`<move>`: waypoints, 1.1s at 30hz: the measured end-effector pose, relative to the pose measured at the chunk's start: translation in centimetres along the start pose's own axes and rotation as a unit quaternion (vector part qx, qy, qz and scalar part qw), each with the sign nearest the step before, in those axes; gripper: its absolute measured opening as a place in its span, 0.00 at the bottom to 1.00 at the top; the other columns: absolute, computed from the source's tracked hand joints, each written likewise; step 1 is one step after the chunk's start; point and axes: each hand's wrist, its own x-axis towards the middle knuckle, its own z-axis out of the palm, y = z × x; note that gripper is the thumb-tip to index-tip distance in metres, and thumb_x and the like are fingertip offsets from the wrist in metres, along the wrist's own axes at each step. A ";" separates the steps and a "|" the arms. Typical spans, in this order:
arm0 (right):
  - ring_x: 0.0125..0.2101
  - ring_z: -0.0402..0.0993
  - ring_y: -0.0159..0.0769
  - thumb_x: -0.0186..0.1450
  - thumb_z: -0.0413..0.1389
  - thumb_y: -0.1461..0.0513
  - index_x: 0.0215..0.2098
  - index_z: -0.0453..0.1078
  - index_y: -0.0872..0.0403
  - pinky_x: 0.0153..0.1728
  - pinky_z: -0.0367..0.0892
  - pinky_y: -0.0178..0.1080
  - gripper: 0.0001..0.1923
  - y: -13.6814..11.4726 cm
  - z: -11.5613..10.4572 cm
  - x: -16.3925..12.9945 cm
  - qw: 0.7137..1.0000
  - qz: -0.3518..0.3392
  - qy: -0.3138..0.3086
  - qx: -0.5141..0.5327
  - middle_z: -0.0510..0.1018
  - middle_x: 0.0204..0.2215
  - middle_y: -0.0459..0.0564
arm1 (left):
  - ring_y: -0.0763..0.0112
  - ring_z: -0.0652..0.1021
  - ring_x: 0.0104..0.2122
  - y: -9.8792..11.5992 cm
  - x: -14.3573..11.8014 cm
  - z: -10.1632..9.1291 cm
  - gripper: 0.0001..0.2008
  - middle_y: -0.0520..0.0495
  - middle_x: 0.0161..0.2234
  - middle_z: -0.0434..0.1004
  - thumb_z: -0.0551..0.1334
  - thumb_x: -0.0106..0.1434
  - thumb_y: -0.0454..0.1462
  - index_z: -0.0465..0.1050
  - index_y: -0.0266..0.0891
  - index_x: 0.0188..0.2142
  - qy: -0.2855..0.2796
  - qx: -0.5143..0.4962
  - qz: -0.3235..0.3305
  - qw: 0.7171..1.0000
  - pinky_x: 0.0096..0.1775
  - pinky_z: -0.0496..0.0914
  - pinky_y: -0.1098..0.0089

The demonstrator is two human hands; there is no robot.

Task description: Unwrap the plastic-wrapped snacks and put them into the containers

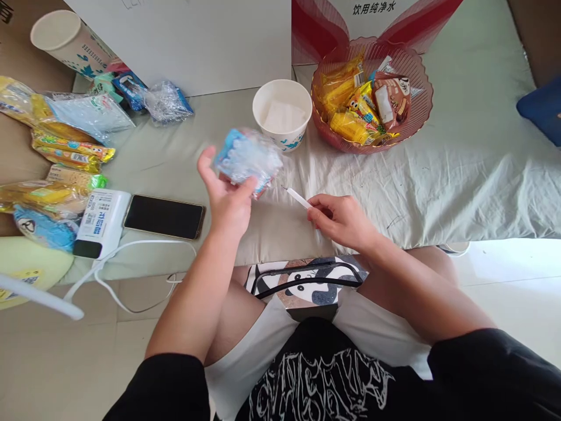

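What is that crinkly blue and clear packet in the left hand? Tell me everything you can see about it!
The crinkly clear plastic packet with blue print looks thin and shiny, wrinkled all over, with a bit of pink at its lower edge. It is blurred, so what is inside cannot be told. The left hand holds it up above the pale grey sheet, thumb pressing its lower side and fingers behind it. It sits just in front of the white paper cup, tilted a little. The right hand does not touch it.

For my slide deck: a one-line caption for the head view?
Left hand holds a clear plastic packet, right hand a thin white stick, above a sheet-covered surface.
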 end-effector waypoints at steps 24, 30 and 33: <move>0.47 0.77 0.50 0.69 0.52 0.62 0.52 0.75 0.50 0.51 0.74 0.54 0.16 4.3 -0.6 1.9 0.948 -0.126 0.216 -0.198 0.81 0.46 0.58 | 0.65 0.79 0.37 0.5 -1.4 0.0 0.14 0.47 0.40 0.79 0.69 0.61 0.41 0.74 0.43 0.45 -0.006 0.222 -0.052 0.974 0.44 0.77 0.63; 0.52 0.78 0.50 0.65 0.56 0.60 0.64 0.67 0.54 0.53 0.75 0.52 0.29 3.5 0.1 1.6 0.968 -0.172 0.151 -0.104 0.80 0.54 0.59 | 0.69 0.79 0.26 0.7 -1.7 0.8 0.15 0.52 0.30 0.78 0.65 0.63 0.43 0.71 0.46 0.48 -0.115 0.035 -0.146 0.982 0.30 0.76 0.67; 0.49 0.79 0.47 0.65 0.55 0.63 0.55 0.74 0.51 0.52 0.75 0.51 0.20 3.4 0.0 1.7 0.966 -0.171 0.169 -0.090 0.82 0.48 0.56 | 0.66 0.81 0.31 0.4 -1.2 0.4 0.15 0.50 0.34 0.79 0.66 0.63 0.46 0.71 0.47 0.48 -0.058 0.020 -0.142 0.988 0.33 0.76 0.66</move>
